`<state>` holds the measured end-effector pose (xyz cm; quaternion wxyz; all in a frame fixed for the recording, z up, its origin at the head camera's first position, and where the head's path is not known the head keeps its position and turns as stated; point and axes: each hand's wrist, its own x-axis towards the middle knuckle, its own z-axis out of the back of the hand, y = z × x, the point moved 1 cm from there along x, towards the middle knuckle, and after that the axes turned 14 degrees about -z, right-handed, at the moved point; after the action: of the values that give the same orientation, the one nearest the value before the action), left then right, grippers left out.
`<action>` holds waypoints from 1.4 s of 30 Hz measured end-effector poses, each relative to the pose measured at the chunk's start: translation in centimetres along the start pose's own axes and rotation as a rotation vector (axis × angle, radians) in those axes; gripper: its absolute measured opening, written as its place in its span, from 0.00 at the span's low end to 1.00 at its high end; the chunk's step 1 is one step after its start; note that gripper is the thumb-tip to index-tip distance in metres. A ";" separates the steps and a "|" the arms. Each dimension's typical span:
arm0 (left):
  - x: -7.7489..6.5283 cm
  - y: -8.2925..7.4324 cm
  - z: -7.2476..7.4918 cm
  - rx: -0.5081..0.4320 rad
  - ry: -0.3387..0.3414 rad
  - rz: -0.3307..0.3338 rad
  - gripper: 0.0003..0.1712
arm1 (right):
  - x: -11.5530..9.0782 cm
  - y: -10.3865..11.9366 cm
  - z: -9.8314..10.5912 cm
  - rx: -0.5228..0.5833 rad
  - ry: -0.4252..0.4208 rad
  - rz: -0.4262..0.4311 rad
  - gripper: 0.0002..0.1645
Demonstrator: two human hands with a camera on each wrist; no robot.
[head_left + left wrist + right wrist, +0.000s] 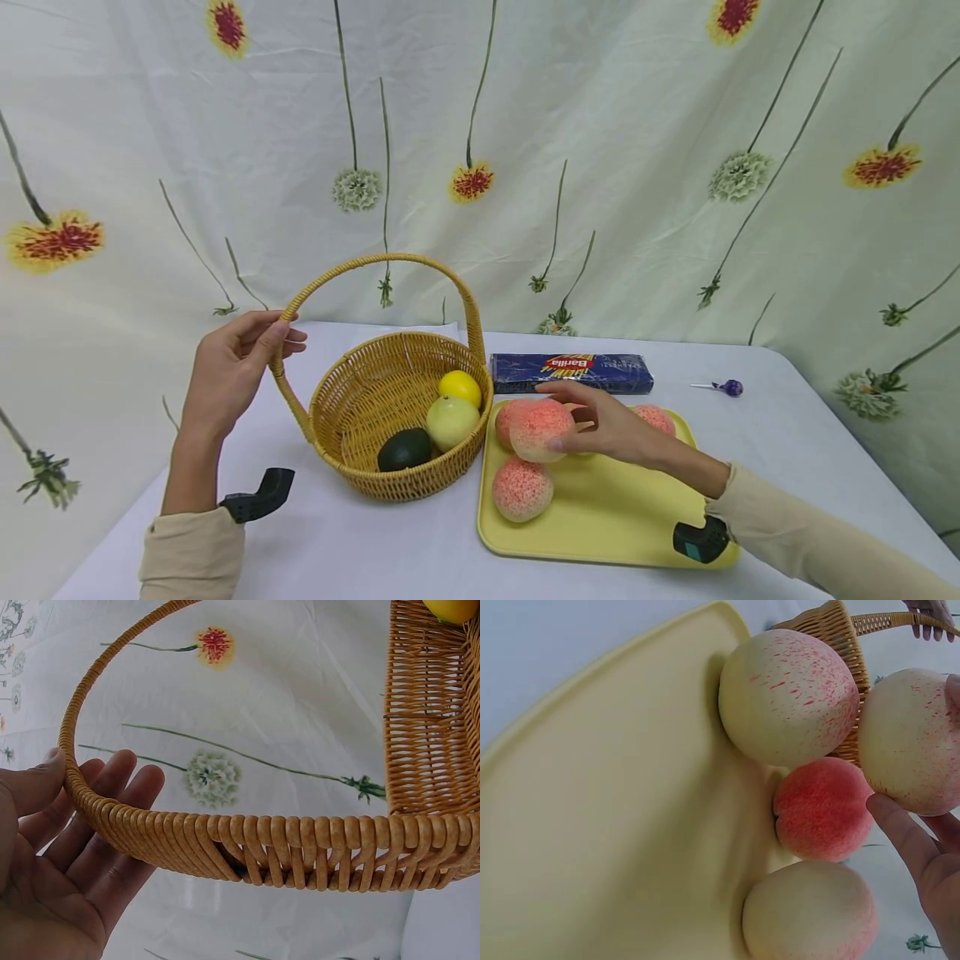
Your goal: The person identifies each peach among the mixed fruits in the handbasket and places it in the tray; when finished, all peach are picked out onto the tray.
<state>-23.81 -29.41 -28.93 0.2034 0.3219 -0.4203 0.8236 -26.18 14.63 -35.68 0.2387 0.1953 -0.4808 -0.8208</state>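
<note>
My left hand (236, 358) pinches the handle (180, 836) of a wicker basket (420, 485) between thumb and fingers, at its left side. A yellow lemon (460, 386), a pale green round fruit (452, 422) and a dark avocado (403, 450) lie in the basket's right half. With thumb and fingers, my right hand (618, 425) grips a pink and cream peach (911, 742) above the yellow tray (622, 517). Below it on the tray are a speckled peach (522, 492), a redder peach (825, 810) and a pale peach (810, 915).
Behind the tray lies a blue spaghetti pack (570, 372). A purple lollipop (731, 387) is on the white table to the right. The tray's left edge stands close beside the basket. A flowered cloth (600, 125) hangs behind the table.
</note>
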 end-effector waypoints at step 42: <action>0.1 -0.1 0.0 -0.008 -0.014 -0.002 0.18 | -3.7 -4.9 1.2 0.017 0.041 -0.091 0.30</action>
<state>-23.80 -29.37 -28.82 0.2026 0.3271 -0.4247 0.8195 -24.84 19.75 -39.14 0.2095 0.2359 -0.4735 -0.8223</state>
